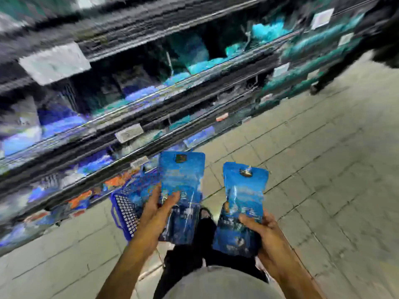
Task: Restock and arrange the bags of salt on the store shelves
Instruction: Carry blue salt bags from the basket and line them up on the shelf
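two blue salt bags, glossy plastic pouches w/ a dark round emblem near the top edge & white print lower down, too blurred to read. left bag (181,190) held upright, face toward the camera, gripped at its lower left side. right bag (243,208) also upright, tilted slightly, gripped at its lower right edge. they sit side by side, apart, above the tiled floor just in front of the shelves (129,100), which are heavily blurred w/ blue & teal packs.

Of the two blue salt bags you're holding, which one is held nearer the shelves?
The bag in the left hand, the left bag: its top edge overlaps the shelf front, while the right hand's bag sits over the floor tiles.
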